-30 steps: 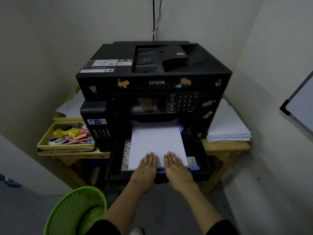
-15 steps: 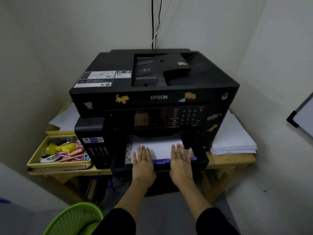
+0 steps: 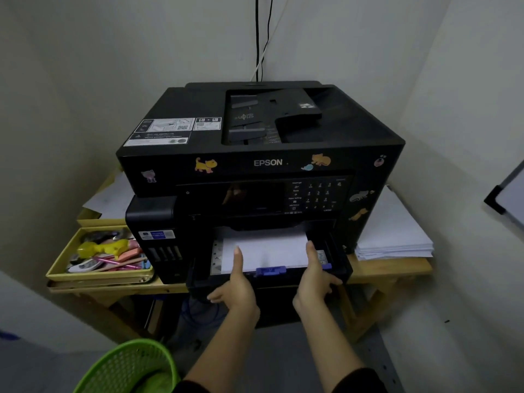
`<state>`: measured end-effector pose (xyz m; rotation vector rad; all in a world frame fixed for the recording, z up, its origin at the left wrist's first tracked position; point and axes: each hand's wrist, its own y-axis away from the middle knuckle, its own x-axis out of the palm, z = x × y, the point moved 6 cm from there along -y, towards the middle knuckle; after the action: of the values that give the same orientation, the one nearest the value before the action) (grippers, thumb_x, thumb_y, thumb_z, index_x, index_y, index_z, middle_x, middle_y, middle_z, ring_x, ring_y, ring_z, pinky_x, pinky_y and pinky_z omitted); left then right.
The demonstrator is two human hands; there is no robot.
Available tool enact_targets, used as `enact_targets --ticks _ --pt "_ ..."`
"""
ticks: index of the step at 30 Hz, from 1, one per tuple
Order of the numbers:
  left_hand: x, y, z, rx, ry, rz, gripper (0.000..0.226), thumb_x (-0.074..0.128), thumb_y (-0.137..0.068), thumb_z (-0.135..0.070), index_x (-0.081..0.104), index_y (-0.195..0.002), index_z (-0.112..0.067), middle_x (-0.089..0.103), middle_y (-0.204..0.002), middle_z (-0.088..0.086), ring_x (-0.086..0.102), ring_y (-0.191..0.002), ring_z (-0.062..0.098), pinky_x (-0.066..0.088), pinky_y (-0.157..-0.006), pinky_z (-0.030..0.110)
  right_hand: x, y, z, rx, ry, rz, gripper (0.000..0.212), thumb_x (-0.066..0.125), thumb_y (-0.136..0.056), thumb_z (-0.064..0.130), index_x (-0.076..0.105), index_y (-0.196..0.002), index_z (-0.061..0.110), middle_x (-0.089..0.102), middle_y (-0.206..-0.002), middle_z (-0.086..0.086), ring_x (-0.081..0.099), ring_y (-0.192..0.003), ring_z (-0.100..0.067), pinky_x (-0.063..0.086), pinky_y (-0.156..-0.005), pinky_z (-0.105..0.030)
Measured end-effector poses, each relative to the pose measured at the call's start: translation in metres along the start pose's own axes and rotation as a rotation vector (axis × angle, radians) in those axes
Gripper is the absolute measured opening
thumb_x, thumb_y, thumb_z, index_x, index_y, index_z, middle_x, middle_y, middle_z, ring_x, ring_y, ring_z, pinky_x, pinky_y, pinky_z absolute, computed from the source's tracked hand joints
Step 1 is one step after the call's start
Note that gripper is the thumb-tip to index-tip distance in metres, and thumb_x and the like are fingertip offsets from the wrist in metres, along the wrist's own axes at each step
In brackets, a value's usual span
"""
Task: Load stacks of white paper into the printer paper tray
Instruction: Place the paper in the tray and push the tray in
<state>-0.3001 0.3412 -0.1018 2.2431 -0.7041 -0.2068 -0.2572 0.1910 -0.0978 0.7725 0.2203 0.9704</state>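
Note:
A black Epson printer (image 3: pixel 269 163) stands on a wooden table (image 3: pixel 397 269). Its black paper tray (image 3: pixel 338 269) juts out a short way at the bottom front, and a stack of white paper (image 3: pixel 269 248) lies in it behind a blue guide (image 3: pixel 270 270). My left hand (image 3: pixel 236 287) grips the tray's front edge left of the middle, thumb on top over the paper, fingers under the edge. My right hand (image 3: pixel 314 279) grips the front edge to the right in the same way. Another stack of white paper (image 3: pixel 394 236) lies on the table right of the printer.
A yellow tray of pens and small items (image 3: pixel 99 275) sits left of the printer, with loose sheets (image 3: pixel 110 197) behind it. A green mesh basket (image 3: pixel 127 367) stands on the floor at lower left. Walls close in on both sides; a whiteboard (image 3: pixel 510 194) hangs at right.
The tray has slid most of the way into the printer. My hands went from lying flat on the paper to gripping the tray's front edge with thumbs on top.

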Motion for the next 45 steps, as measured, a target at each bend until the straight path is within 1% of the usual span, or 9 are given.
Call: enact_targets --ticks 6,10,15,20,23,38,43,44,45 --pt "0.012 -0.002 -0.019 -0.077 0.295 0.038 0.151 0.070 -0.034 -0.083 0.008 -0.153 -0.015 0.025 -0.157 0.006 0.037 -0.137 0.033 0.035 -0.111 0.050 0.020 -0.013 0.010 0.013 -0.115 0.026 0.128 0.072 -0.069 0.059 -0.018 -0.150 0.018 0.007 -0.161 -0.012 0.018 -0.145 -0.035 0.026 -0.116 -0.051" --pt "0.027 -0.013 -0.044 -0.015 0.280 0.097 0.113 0.069 -0.068 -0.065 0.017 -0.152 -0.010 0.028 -0.155 0.008 0.036 -0.137 0.032 0.033 -0.112 0.045 0.037 -0.029 0.028 0.019 -0.143 0.105 0.114 0.069 -0.077 0.053 -0.008 -0.152 0.017 0.028 -0.154 -0.011 0.037 -0.136 -0.032 0.036 -0.109 -0.043" --pt "0.037 -0.021 -0.061 -0.016 0.298 0.064 0.079 0.064 -0.083 -0.049 0.038 -0.143 -0.006 0.047 -0.139 0.010 0.041 -0.062 0.014 0.034 -0.053 0.022 0.052 -0.041 0.043 0.037 -0.119 0.086 0.094 0.066 -0.080 0.048 0.016 -0.151 0.011 0.056 -0.121 -0.009 0.056 -0.117 -0.030 0.049 -0.092 -0.038" --pt "0.042 -0.021 -0.061 -0.072 0.331 0.026 0.080 0.067 -0.081 -0.049 0.040 -0.141 -0.003 0.057 -0.114 0.009 0.058 -0.087 0.024 0.049 -0.074 0.029 0.058 -0.054 0.041 0.033 -0.075 0.012 0.087 0.066 -0.078 0.044 0.027 -0.147 0.008 0.057 -0.116 -0.007 0.055 -0.099 -0.023 0.048 -0.081 -0.034" --pt "0.045 -0.023 -0.064 -0.117 0.361 0.005 0.073 0.071 -0.080 -0.042 0.046 -0.136 -0.004 0.052 -0.135 0.013 0.054 -0.120 0.030 0.046 -0.099 0.039 0.059 -0.060 0.043 0.024 0.005 -0.036 0.078 0.065 -0.079 0.043 0.037 -0.141 0.006 0.062 -0.112 -0.010 0.062 -0.091 -0.025 0.051 -0.066 -0.032" --pt "0.057 -0.042 -0.080 -0.064 0.345 -0.002 0.035 0.049 -0.095 -0.022 0.053 -0.127 -0.007 0.051 -0.079 0.002 0.051 -0.068 0.015 0.048 -0.069 0.025 0.078 -0.069 0.064 -0.006 -0.016 -0.003 0.018 0.043 -0.095 0.020 0.051 -0.081 0.010 0.050 -0.073 -0.003 0.041 -0.052 -0.014 0.030 -0.043 -0.023" --pt "0.065 -0.042 -0.084 -0.121 0.338 -0.021 0.043 0.045 -0.098 -0.019 0.042 -0.139 -0.005 0.054 -0.127 0.014 0.057 -0.101 0.026 0.050 -0.085 0.033 0.077 -0.064 0.066 0.014 -0.010 0.020 0.018 0.039 -0.097 0.020 0.052 -0.094 0.008 0.048 -0.074 -0.003 0.055 -0.069 -0.019 0.037 -0.053 -0.027" --pt "0.066 -0.043 -0.085 -0.127 0.319 -0.025 0.044 0.045 -0.098 -0.019 0.041 -0.139 -0.005 0.052 -0.133 0.015 0.055 -0.113 0.028 0.048 -0.092 0.033 0.077 -0.062 0.067 0.014 -0.010 0.029 0.019 0.038 -0.097 0.019 0.052 -0.095 0.007 0.049 -0.076 -0.004 0.053 -0.108 -0.032 0.040 -0.059 -0.028" --pt "0.066 -0.045 -0.084 -0.120 0.284 -0.018 0.043 0.046 -0.098 -0.020 0.043 -0.138 -0.005 0.052 -0.132 0.014 0.054 -0.115 0.027 0.046 -0.091 0.031 0.078 -0.060 0.067 0.017 -0.009 0.047 0.019 0.038 -0.098 0.019 0.052 -0.092 0.008 0.053 -0.082 -0.006 0.048 -0.080 -0.021 0.046 -0.067 -0.030"
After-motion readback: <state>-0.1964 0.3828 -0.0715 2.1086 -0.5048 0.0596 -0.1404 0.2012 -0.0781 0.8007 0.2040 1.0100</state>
